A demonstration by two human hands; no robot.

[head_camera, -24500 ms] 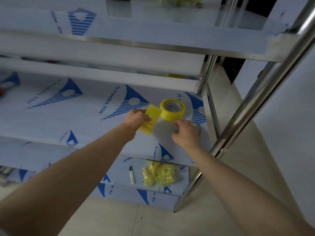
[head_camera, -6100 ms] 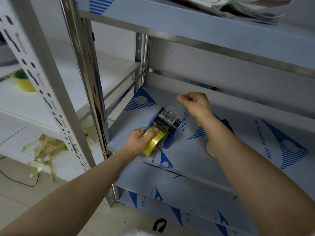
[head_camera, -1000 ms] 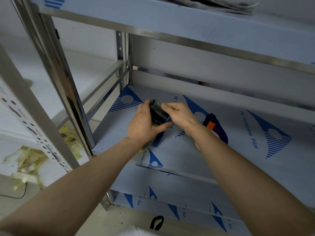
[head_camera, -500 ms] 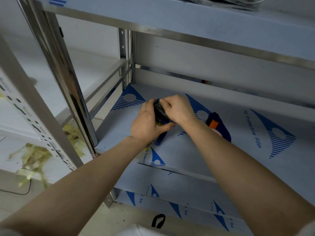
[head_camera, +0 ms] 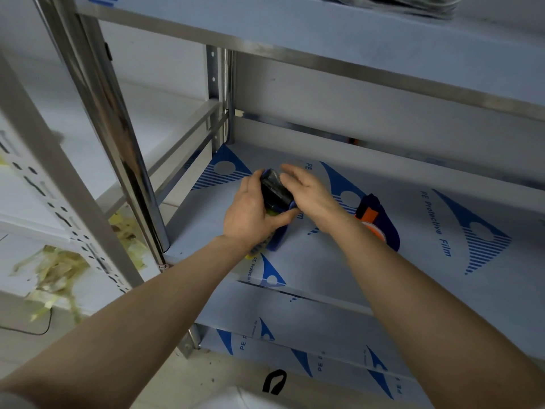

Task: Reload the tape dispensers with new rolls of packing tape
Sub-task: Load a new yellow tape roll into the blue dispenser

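Note:
A blue tape dispenser [head_camera: 275, 193] with a black roller stands on the film-covered shelf [head_camera: 339, 261]. A yellow tape roll [head_camera: 256, 249] sits inside it, mostly hidden by my wrist. My left hand [head_camera: 247, 212] grips the dispenser from the left, thumb curled under its right side. My right hand [head_camera: 309, 191] rests flat against the dispenser's right side and top, fingers stretched forward. A second blue dispenser with an orange part [head_camera: 376, 219] lies on the shelf just right of my right wrist.
A steel upright [head_camera: 118, 137] stands at the shelf's left front corner. The upper shelf's edge [head_camera: 354, 63] overhangs the work spot. Scraps of yellow tape [head_camera: 53, 276] lie on the neighbouring rack to the left. A lower shelf [head_camera: 324, 358] sits below.
My right hand has gone from pinching at the dispenser's top to lying flatter with fingers stretched along it. My left hand keeps its grip in the same place.

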